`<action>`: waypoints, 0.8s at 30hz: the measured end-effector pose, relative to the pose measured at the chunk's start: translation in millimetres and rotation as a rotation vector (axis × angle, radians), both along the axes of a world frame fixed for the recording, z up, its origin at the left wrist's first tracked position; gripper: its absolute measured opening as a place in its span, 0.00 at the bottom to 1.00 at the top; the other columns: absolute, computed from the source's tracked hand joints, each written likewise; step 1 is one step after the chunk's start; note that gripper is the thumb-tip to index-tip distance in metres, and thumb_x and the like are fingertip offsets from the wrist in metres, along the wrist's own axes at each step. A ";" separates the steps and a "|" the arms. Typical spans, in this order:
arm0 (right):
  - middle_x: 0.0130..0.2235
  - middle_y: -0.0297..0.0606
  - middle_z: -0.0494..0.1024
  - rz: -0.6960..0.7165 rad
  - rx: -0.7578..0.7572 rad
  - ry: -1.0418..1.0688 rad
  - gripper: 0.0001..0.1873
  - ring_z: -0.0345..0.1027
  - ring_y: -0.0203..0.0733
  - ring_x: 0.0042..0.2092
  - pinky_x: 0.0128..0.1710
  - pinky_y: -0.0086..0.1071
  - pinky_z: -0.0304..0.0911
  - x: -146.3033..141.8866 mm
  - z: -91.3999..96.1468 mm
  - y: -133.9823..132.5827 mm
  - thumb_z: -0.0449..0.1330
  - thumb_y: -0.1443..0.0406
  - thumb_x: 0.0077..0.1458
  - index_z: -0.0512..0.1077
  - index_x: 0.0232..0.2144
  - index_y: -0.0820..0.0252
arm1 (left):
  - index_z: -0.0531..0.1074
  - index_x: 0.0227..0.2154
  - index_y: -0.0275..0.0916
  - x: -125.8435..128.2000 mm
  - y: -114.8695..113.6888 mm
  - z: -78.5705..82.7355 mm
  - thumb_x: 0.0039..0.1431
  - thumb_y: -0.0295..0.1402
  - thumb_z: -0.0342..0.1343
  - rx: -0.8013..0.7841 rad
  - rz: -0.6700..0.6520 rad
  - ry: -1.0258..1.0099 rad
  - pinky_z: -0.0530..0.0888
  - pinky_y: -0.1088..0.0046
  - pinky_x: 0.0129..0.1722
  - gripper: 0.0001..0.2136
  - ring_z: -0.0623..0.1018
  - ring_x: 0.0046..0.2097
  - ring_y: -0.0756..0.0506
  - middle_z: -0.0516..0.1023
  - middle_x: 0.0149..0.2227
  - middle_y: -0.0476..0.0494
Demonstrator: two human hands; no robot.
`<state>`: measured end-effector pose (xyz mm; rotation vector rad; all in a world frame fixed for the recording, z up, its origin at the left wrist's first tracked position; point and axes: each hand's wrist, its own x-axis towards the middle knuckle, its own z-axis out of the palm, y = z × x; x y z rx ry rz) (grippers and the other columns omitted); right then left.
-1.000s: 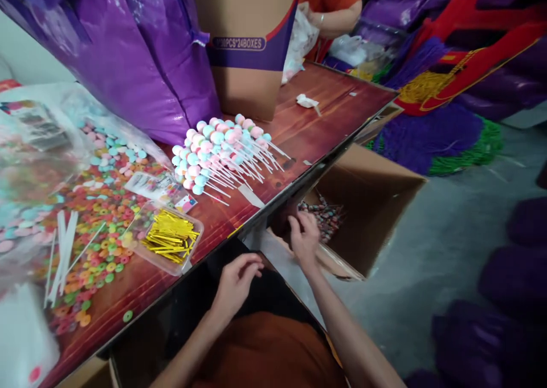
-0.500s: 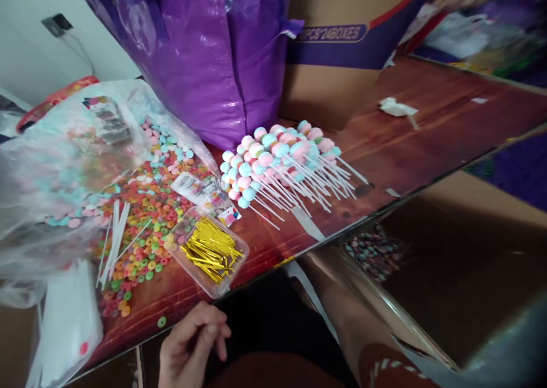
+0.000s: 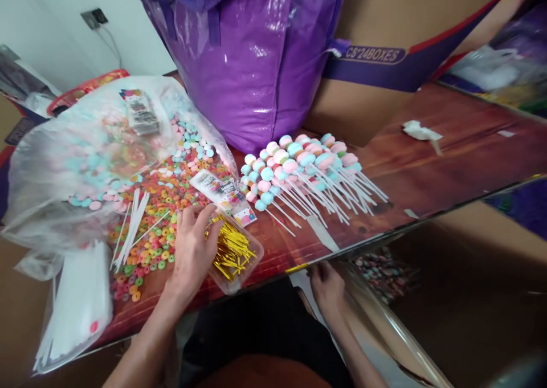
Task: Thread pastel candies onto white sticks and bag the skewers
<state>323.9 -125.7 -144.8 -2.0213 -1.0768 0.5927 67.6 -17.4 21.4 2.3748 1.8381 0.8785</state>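
My left hand (image 3: 192, 248) lies on the table with its fingers stretched out, the fingertips on the left rim of a clear plastic tray (image 3: 231, 282) full of gold twist ties (image 3: 233, 248). It holds nothing that I can see. Just left of the hand lie loose coloured ring candies (image 3: 156, 197) and a few white sticks (image 3: 130, 228). My right hand (image 3: 327, 285) is lower, under the table's front edge, by the flap of an open cardboard box (image 3: 470, 274). Its fingers are hidden. A pile of pastel marshmallow lollipops (image 3: 299, 163) lies right of the tray.
On the red-brown table (image 3: 453, 166) stand a big purple bag (image 3: 265, 74) and a tall cardboard box (image 3: 384, 29). A clear bag of candies (image 3: 72, 166) and a stack of white sleeves (image 3: 72, 311) are at the left. Wrapped sweets (image 3: 380, 268) lie in the lower box.
My left hand has risen from my lap onto the table to the tray of gold ties. The view has swung left. My right hand stays by the table edge.
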 end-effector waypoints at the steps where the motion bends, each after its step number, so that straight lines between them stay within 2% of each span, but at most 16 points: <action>1: 0.26 0.41 0.79 0.011 0.079 0.005 0.23 0.73 0.44 0.27 0.28 0.33 0.68 -4.0 12.1 -8.9 0.52 0.51 0.63 0.77 0.31 0.63 | 0.75 0.50 0.40 -1.2 -0.3 -3.6 0.64 0.32 0.53 0.016 0.020 0.061 0.71 0.56 0.50 0.14 0.71 0.50 0.38 0.71 0.48 0.34; 3: 0.31 0.39 0.80 0.069 0.276 0.015 0.14 0.74 0.40 0.29 0.31 0.31 0.69 -18.4 40.4 -25.4 0.56 0.57 0.63 0.77 0.37 0.60 | 0.74 0.53 0.42 -5.8 -5.6 -12.1 0.64 0.29 0.50 0.011 0.059 0.157 0.69 0.52 0.52 0.16 0.69 0.53 0.35 0.69 0.51 0.32; 4: 0.33 0.39 0.80 0.152 0.330 0.038 0.11 0.74 0.39 0.30 0.32 0.30 0.70 -28.1 55.7 -30.4 0.56 0.61 0.64 0.76 0.41 0.58 | 0.75 0.53 0.42 -9.5 -9.3 -16.4 0.64 0.27 0.48 -0.002 0.076 0.188 0.69 0.51 0.51 0.17 0.69 0.53 0.34 0.69 0.51 0.32; 5: 0.37 0.39 0.80 0.257 0.364 0.049 0.12 0.75 0.38 0.32 0.33 0.28 0.70 -38.5 70.9 -32.1 0.55 0.64 0.64 0.76 0.46 0.57 | 0.75 0.52 0.43 -14.2 -12.9 -20.3 0.64 0.25 0.47 -0.019 0.091 0.212 0.69 0.51 0.50 0.18 0.68 0.53 0.34 0.69 0.52 0.32; 7: 0.46 0.43 0.78 0.423 0.389 -0.003 0.17 0.76 0.41 0.44 0.42 0.30 0.72 -59.8 98.1 -26.4 0.54 0.66 0.65 0.71 0.55 0.56 | 0.77 0.50 0.43 -25.9 -17.9 -26.7 0.63 0.23 0.44 -0.057 0.116 0.244 0.70 0.51 0.49 0.20 0.68 0.52 0.33 0.70 0.53 0.32; 9: 0.50 0.45 0.76 0.545 0.352 -0.072 0.19 0.75 0.43 0.48 0.45 0.32 0.71 -78.7 118.9 -13.7 0.52 0.67 0.65 0.69 0.57 0.58 | 0.78 0.48 0.43 -39.0 -18.8 -30.1 0.62 0.21 0.43 -0.088 0.123 0.248 0.70 0.51 0.48 0.21 0.68 0.50 0.34 0.72 0.52 0.33; 11: 0.50 0.44 0.76 0.691 0.249 -0.120 0.18 0.76 0.43 0.45 0.43 0.31 0.71 -93.2 133.1 -1.3 0.50 0.69 0.65 0.69 0.55 0.58 | 0.78 0.47 0.42 -50.6 -16.1 -30.9 0.60 0.20 0.43 -0.099 0.103 0.227 0.70 0.53 0.48 0.21 0.68 0.49 0.35 0.74 0.51 0.35; 14: 0.45 0.40 0.76 0.886 0.058 -0.212 0.19 0.76 0.39 0.38 0.37 0.29 0.69 -104.6 144.7 11.0 0.48 0.75 0.62 0.73 0.47 0.56 | 0.80 0.41 0.42 -60.2 -9.1 -30.1 0.58 0.18 0.43 -0.085 0.042 0.204 0.70 0.56 0.48 0.21 0.67 0.48 0.36 0.76 0.47 0.36; 15: 0.43 0.39 0.76 0.904 0.014 -0.253 0.19 0.75 0.39 0.37 0.36 0.29 0.68 -105.8 146.7 14.6 0.48 0.77 0.60 0.74 0.44 0.56 | 0.81 0.40 0.41 -61.1 -6.7 -30.1 0.58 0.18 0.44 -0.080 0.031 0.203 0.71 0.56 0.48 0.21 0.67 0.47 0.36 0.76 0.46 0.36; 17: 0.41 0.39 0.76 0.837 -0.036 -0.340 0.18 0.75 0.40 0.38 0.36 0.28 0.65 -105.8 148.9 24.5 0.49 0.77 0.60 0.74 0.41 0.57 | 0.81 0.37 0.41 -60.5 -2.9 -30.9 0.58 0.19 0.45 -0.076 0.028 0.202 0.71 0.57 0.47 0.20 0.67 0.46 0.36 0.76 0.44 0.36; 21: 0.43 0.43 0.76 0.572 -0.078 -0.506 0.11 0.74 0.43 0.40 0.33 0.30 0.63 -106.4 147.8 57.9 0.53 0.66 0.66 0.72 0.48 0.58 | 0.81 0.36 0.40 -57.2 -1.4 -33.9 0.60 0.21 0.46 -0.070 0.035 0.139 0.71 0.56 0.47 0.17 0.69 0.47 0.36 0.75 0.44 0.35; 24: 0.46 0.44 0.75 0.512 -0.092 -0.629 0.15 0.73 0.44 0.40 0.29 0.31 0.59 -112.1 141.3 84.2 0.58 0.59 0.64 0.71 0.50 0.58 | 0.81 0.36 0.41 -55.5 -7.0 -30.7 0.61 0.23 0.48 -0.045 0.008 0.008 0.69 0.52 0.52 0.15 0.70 0.52 0.36 0.75 0.48 0.36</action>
